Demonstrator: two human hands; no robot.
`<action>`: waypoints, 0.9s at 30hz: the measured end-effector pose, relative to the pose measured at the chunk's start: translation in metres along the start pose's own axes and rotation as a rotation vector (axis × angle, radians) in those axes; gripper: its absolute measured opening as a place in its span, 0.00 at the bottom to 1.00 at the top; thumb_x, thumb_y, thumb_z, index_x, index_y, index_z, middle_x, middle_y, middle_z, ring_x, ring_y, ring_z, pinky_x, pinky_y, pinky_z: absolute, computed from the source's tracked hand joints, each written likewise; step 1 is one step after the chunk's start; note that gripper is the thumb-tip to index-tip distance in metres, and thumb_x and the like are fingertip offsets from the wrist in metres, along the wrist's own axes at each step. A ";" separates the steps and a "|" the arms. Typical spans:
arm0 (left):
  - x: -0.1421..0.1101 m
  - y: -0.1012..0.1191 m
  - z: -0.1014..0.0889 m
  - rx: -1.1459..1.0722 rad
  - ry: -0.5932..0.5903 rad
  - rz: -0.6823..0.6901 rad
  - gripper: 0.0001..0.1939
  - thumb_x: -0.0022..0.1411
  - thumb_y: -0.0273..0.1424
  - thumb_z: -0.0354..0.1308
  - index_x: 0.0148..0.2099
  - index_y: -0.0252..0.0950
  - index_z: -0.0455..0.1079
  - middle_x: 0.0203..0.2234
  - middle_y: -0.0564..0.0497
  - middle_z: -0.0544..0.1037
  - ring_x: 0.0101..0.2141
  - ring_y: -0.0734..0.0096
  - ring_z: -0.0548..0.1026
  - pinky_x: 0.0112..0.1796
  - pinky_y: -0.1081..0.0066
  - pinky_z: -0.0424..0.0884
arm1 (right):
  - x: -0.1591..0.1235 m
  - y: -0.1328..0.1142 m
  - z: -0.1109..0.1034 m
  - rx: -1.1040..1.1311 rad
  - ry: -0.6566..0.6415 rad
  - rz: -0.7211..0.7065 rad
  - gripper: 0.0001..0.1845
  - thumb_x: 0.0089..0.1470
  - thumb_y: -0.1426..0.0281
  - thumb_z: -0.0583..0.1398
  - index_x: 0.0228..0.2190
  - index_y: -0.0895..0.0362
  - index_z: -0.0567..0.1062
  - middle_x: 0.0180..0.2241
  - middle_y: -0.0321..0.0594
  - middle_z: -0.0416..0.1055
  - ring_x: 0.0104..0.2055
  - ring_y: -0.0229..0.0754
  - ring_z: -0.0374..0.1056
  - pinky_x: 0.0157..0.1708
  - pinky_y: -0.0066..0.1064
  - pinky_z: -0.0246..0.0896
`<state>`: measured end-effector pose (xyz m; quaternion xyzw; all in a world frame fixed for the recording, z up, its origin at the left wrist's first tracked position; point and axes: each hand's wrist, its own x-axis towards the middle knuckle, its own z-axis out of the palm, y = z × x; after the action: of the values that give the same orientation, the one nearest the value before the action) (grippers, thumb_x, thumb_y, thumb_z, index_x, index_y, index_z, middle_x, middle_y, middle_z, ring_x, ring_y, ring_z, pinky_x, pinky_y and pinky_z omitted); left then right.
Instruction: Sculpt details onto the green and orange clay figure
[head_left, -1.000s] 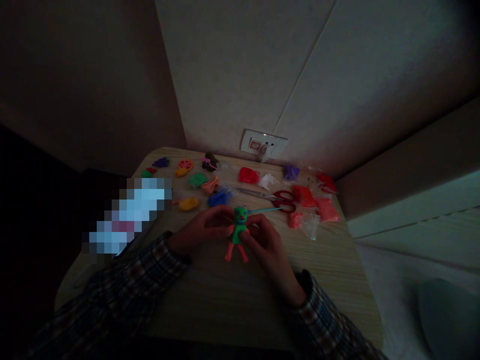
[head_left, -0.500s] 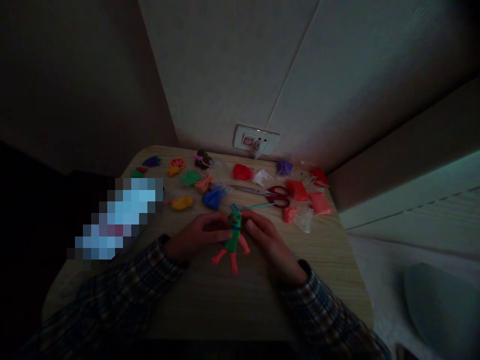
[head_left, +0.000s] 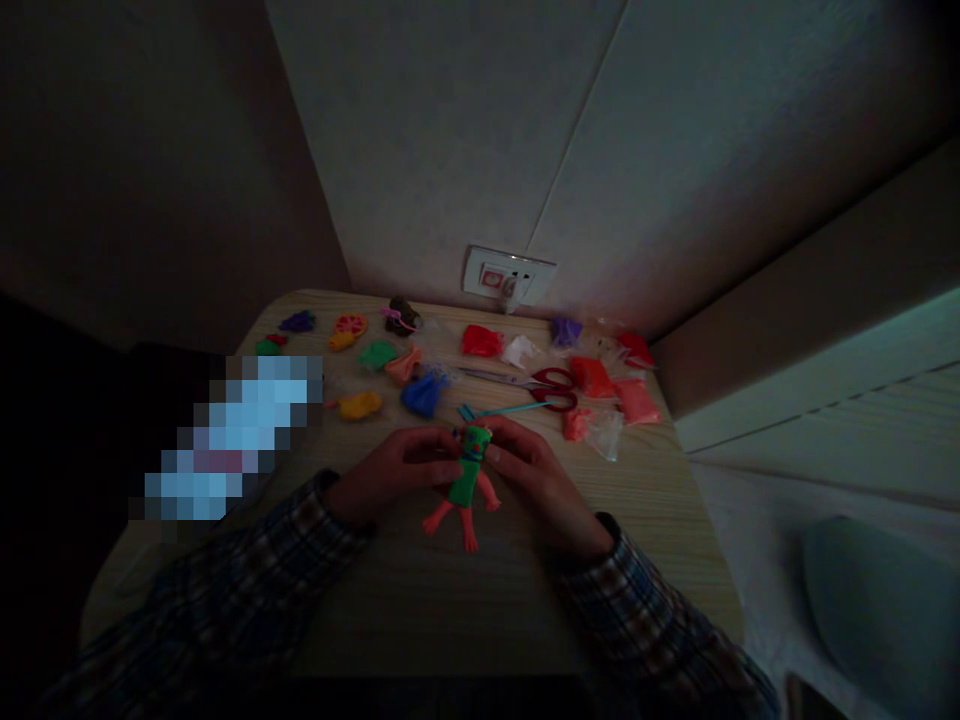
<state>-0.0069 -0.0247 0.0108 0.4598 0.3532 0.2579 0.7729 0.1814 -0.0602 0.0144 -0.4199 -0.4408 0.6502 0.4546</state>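
A small clay figure [head_left: 466, 482] with a green head and body and salmon-pink limbs is held upright over the near half of the table. My left hand [head_left: 401, 468] grips it from the left, thumb against the body. From the right, my right hand [head_left: 534, 478] has its thumb and fingers closed at the figure's head. The fingertips behind the figure are partly hidden. Just beyond the hands lie a thin turquoise tool [head_left: 510, 409] and scissors [head_left: 551, 388] with dark red handles.
Bags of coloured clay, among them blue [head_left: 424, 394], red [head_left: 482, 341] and orange [head_left: 592, 377], lie across the back of the wooden table [head_left: 420, 620]. A pixelated bright object [head_left: 240, 440] lies at the left. A wall socket [head_left: 508, 277] sits behind.
My right thumb has moved in to touch the figure's head, which is now turned slightly to the right. The view has shifted a little.
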 end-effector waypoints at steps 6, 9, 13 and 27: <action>0.000 0.001 0.001 -0.031 -0.015 -0.022 0.15 0.46 0.35 0.72 0.34 0.33 0.74 0.30 0.49 0.80 0.31 0.67 0.77 0.35 0.69 0.74 | -0.001 0.000 -0.001 0.003 -0.035 -0.009 0.16 0.51 0.57 0.66 0.40 0.51 0.78 0.42 0.37 0.78 0.47 0.45 0.71 0.53 0.39 0.63; 0.000 0.000 0.000 -0.022 -0.028 -0.027 0.15 0.46 0.35 0.72 0.35 0.33 0.74 0.31 0.48 0.81 0.32 0.65 0.78 0.36 0.68 0.74 | -0.001 -0.001 -0.001 -0.007 -0.025 -0.008 0.16 0.50 0.57 0.66 0.40 0.51 0.78 0.41 0.37 0.78 0.46 0.45 0.72 0.53 0.39 0.64; 0.001 -0.001 -0.001 0.008 -0.034 -0.031 0.15 0.47 0.36 0.71 0.35 0.33 0.74 0.31 0.48 0.81 0.33 0.66 0.78 0.37 0.68 0.74 | -0.001 -0.003 -0.001 -0.027 -0.049 -0.029 0.16 0.51 0.56 0.66 0.39 0.50 0.79 0.41 0.36 0.78 0.46 0.44 0.72 0.52 0.38 0.64; 0.001 -0.003 -0.001 -0.002 -0.043 -0.006 0.14 0.48 0.34 0.71 0.36 0.34 0.75 0.32 0.48 0.82 0.34 0.65 0.78 0.37 0.68 0.74 | 0.002 -0.003 -0.001 -0.041 -0.048 -0.031 0.15 0.46 0.56 0.68 0.35 0.50 0.80 0.35 0.35 0.80 0.41 0.44 0.75 0.45 0.37 0.69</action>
<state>-0.0070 -0.0248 0.0070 0.4635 0.3377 0.2462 0.7813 0.1823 -0.0572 0.0167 -0.4067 -0.4714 0.6435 0.4453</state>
